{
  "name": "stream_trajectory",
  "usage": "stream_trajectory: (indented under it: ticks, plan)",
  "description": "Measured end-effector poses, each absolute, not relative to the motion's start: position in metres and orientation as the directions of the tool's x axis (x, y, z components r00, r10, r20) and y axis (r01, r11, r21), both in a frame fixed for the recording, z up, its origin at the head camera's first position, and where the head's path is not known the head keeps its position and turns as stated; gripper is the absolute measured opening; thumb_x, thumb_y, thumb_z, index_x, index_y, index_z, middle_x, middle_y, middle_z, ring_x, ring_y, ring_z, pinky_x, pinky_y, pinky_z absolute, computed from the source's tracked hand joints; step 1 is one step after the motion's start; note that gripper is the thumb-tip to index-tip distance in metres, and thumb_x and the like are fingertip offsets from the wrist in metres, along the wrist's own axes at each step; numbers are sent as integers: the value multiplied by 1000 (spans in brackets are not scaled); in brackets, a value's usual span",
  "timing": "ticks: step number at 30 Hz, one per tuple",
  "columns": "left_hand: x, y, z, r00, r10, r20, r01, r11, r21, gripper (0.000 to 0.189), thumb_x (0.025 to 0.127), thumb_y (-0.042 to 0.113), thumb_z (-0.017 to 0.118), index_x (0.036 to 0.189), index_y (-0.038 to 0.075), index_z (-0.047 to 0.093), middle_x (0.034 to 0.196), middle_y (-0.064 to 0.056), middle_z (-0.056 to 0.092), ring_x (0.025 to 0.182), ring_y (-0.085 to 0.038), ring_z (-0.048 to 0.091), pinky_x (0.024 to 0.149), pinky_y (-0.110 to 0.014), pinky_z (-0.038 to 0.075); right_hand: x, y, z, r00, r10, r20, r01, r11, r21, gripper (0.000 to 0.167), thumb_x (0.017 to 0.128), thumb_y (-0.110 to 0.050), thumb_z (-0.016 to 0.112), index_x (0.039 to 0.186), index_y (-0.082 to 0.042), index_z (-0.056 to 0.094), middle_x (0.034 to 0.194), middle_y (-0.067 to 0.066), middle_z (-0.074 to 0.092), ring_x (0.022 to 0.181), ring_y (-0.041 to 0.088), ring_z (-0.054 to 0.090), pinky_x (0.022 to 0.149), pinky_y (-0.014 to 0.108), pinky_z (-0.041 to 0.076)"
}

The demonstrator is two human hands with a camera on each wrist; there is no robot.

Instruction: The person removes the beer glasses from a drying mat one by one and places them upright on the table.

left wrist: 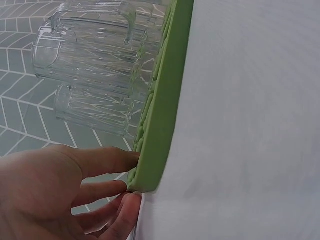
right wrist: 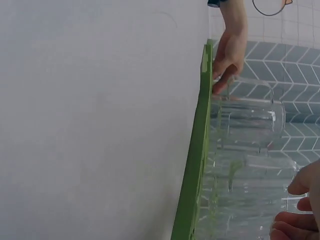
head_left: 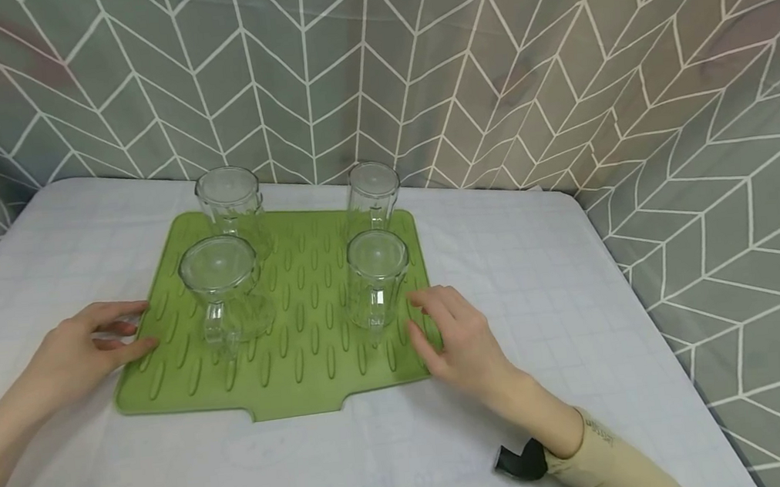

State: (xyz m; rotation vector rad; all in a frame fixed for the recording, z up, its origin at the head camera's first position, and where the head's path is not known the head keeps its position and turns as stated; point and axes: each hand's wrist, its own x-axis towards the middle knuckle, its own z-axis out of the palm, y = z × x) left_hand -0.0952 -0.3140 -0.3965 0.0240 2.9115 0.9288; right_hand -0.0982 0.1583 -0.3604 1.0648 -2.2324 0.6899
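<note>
A green ribbed mat [head_left: 305, 386] lies on the table, bearing several clear glass mugs that appear to stand upside down. Two are nearer me, a wide one [head_left: 219, 266] at left and a slimmer one [head_left: 377, 256] at right. Behind them stand another wide mug [head_left: 227, 188] and another slim one [head_left: 374, 181]. My left hand [head_left: 85, 343] touches the mat's left edge, thumb on its top and the other fingers by the rim, as the left wrist view [left wrist: 65, 190] shows. Over the mat's right edge, my right hand [head_left: 464, 337] hovers with loosely bent fingers, holding nothing.
A white cloth [head_left: 517, 263] covers the table. Patterned grey curtains [head_left: 347, 69] hang right behind and to the right of it. Black wrist straps [head_left: 521, 462] show near the bottom.
</note>
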Motion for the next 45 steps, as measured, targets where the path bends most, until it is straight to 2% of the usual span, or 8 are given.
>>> stream_trajectory:
  ticks: [8,15,19,23,32,38,41,45]
  plan:
    - [-93,-313,-398,-997,36,-62,-7,807,590,65,90,28,77,138,-8,51,118,-33,58,95,-51,63,69,-53,60,-97,144,-357,-462,-599,654,-821,567,-61,36,86,-4,65,120,6,61,106,14,66,94,25,64,83,30,62]
    - [-93,-313,-398,-998,39,-50,2,810,586,65,89,28,77,137,-8,51,116,-33,59,94,-50,63,70,-55,60,-105,141,-350,-296,-730,616,-787,552,276,34,92,0,47,121,3,65,100,13,67,85,25,63,72,29,59]
    - [-93,-313,-398,-998,45,-37,15,811,585,64,89,27,77,137,-8,52,117,-33,59,93,-49,64,70,-55,60,-109,139,-343,-194,-819,540,-718,493,491,32,94,6,48,119,-1,67,94,8,65,80,21,60,66,25,55]
    - [-93,-313,-399,-998,51,-23,28,814,581,62,89,26,78,135,-8,53,117,-32,59,91,-48,65,67,-51,61,-112,136,-336,-139,-879,455,-670,422,611,30,97,4,47,119,-2,66,95,7,65,82,20,60,69,25,55]
    - [-93,-312,-400,-998,57,-11,40,817,576,63,88,25,78,135,-8,53,117,-32,58,91,-47,64,66,-50,61,-118,133,-329,-108,-919,378,-633,357,687,28,97,3,46,117,-3,65,94,7,63,80,20,58,67,26,52]
    - [-94,-313,-399,-998,54,-11,38,818,574,63,87,26,79,135,-8,54,116,-31,59,91,-46,65,64,-39,59,-121,131,-325,-84,-928,362,-624,332,707,23,99,0,47,113,-2,65,93,6,63,81,18,57,66,25,51]
    - [-94,-312,-399,-999,51,-10,36,819,573,63,87,26,79,134,-7,54,115,-31,59,91,-46,65,64,-39,60,-122,130,-323,-82,-928,364,-630,332,702,21,100,0,47,111,-1,65,92,6,63,80,17,56,65,24,49]
    - [-93,-313,-399,-999,49,-7,36,820,571,63,87,26,79,134,-7,55,115,-31,59,90,-45,65,63,-30,56,-123,130,-325,-100,-907,410,-678,363,639,23,100,3,47,110,-1,67,92,6,63,81,18,58,67,24,52]
